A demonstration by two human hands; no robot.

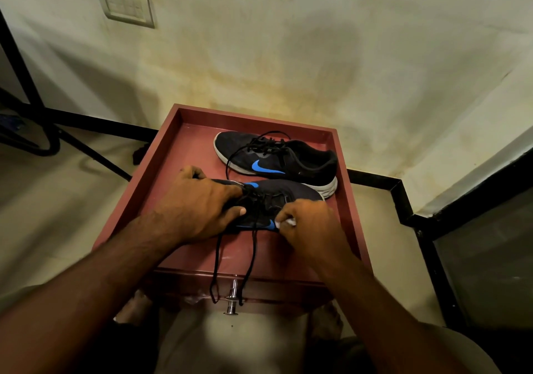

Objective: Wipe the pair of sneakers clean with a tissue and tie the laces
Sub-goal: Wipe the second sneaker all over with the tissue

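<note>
Two black sneakers with blue logos lie on a red drawer-like tray (pixel 349 223). The far sneaker (pixel 291 159) rests on its side, toe to the left, laces loose. My left hand (pixel 199 209) grips the toe end of the near sneaker (pixel 288 195), thumb on its near side. My right hand (pixel 310 226) pinches a small white tissue (pixel 285 223) against that sneaker's near side by the blue logo. The near sneaker's untied laces (pixel 251 261) trail over the tray's front edge.
A metal knob (pixel 232 301) sticks out of the tray's front. The tray stands against a stained wall, on a light floor with black skirting. Black metal legs (pixel 43 131) stand at the left. A foot shows under the tray's front at each side.
</note>
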